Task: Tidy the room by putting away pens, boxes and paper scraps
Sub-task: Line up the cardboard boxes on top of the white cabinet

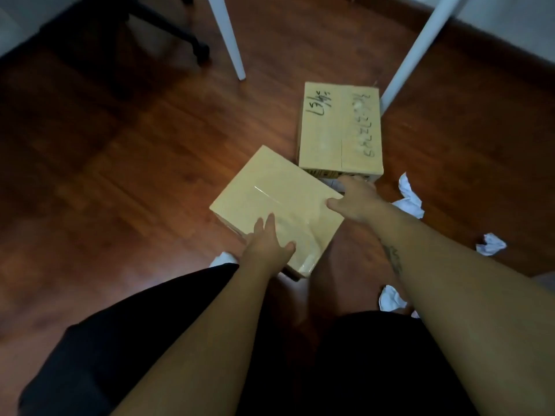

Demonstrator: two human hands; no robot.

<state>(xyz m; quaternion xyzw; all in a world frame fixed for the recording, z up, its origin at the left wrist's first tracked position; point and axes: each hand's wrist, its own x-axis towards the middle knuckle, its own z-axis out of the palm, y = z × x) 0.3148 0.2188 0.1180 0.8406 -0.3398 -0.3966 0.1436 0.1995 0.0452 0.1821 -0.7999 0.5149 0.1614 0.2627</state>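
Note:
A plain taped cardboard box [270, 190] lies on the wooden floor in front of me, turned at an angle. My left hand [267, 241] grips its near left edge, thumb on top. My right hand [354, 199] holds its right corner, fingers curled over the side. A second cardboard box [339, 127] with black handwriting sits just beyond, touching the first box's far corner. Crumpled white paper scraps lie around: one [410, 196] to the right, another [491, 244] farther right, one [390, 298] beside my right forearm, and one [222, 259] partly hidden behind my left wrist.
Two white table legs [228, 37] [417, 52] stand beyond the boxes. A black office chair base [180, 34] with castors is at the upper left. A dark skirting board [495, 40] runs along the wall at the upper right. My dark-clothed knees fill the bottom.

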